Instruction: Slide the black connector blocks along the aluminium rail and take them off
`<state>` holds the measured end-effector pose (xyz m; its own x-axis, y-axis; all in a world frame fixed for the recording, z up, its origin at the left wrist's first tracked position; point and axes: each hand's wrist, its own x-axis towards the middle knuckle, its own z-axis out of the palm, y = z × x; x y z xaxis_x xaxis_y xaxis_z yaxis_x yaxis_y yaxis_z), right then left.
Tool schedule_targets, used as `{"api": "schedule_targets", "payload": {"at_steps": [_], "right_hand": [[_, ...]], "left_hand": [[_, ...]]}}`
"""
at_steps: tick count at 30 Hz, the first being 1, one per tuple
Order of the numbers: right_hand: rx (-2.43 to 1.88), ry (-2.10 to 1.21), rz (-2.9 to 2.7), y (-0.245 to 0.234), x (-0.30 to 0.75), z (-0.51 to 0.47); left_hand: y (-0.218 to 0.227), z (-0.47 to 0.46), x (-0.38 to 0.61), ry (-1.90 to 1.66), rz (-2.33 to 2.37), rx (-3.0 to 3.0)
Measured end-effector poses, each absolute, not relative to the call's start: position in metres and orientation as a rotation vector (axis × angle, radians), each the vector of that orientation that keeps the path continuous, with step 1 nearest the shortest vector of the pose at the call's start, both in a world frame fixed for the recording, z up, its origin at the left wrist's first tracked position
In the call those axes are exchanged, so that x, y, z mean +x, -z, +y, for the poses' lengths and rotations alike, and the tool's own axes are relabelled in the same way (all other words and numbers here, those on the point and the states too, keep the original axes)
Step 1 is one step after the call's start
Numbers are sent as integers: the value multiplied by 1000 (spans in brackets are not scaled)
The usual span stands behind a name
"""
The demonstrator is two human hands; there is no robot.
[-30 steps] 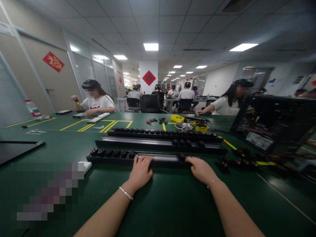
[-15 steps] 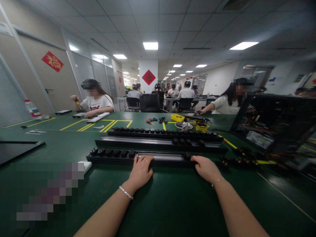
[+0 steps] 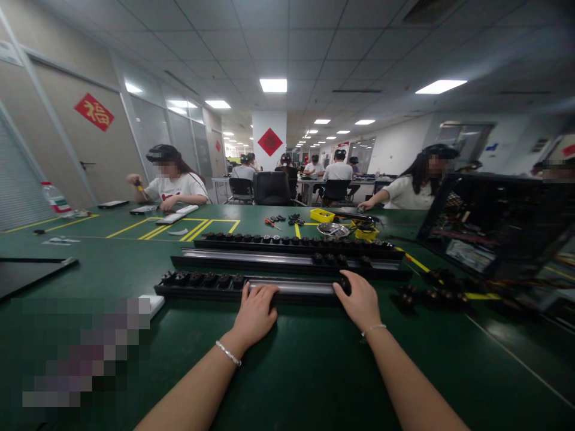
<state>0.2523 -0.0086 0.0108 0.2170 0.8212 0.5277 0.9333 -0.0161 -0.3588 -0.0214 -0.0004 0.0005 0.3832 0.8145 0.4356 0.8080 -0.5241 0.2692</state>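
Observation:
A long black rail (image 3: pixel 202 294) with a silvery channel lies crosswise before me. Several black socket-like modules (image 3: pixel 196 279) sit in a row at its left end. My left hand (image 3: pixel 256 311) holds the rail near its middle, fingers over the channel and thumb on the near side. Toward the rail's right end, my right hand (image 3: pixel 361 300) has its thumb and fingers closed around a black module (image 3: pixel 344 284), which is mostly hidden. Behind lie a second rail (image 3: pixel 251 257) with a few modules and a third, fuller rail (image 3: pixel 291 242).
Loose black modules (image 3: pixel 433 297) lie right of the rails, near an open computer case (image 3: pixel 489 221). Farther back are a metal bowl (image 3: pixel 333 230), yellow bins (image 3: pixel 322 215) and a screwdriver (image 3: pixel 272 223). Two co-workers sit across the green table (image 3: pixel 305 371).
My right hand has moved left and turned, now wrapping the module from its right side instead of reaching its edge. My left hand stays on the rail.

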Motion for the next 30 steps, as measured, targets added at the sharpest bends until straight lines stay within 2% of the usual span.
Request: {"api": "schedule_targets", "payload": {"at_steps": [7,30], "right_hand": [[-1991,100,-1565,-10,238,-4],[-2060,68,-1427,-10,256,-4]], "left_hand": [[-2,-1,-22,-813,1529,2603],[0,0,-22,-819,1516,2613]]}}
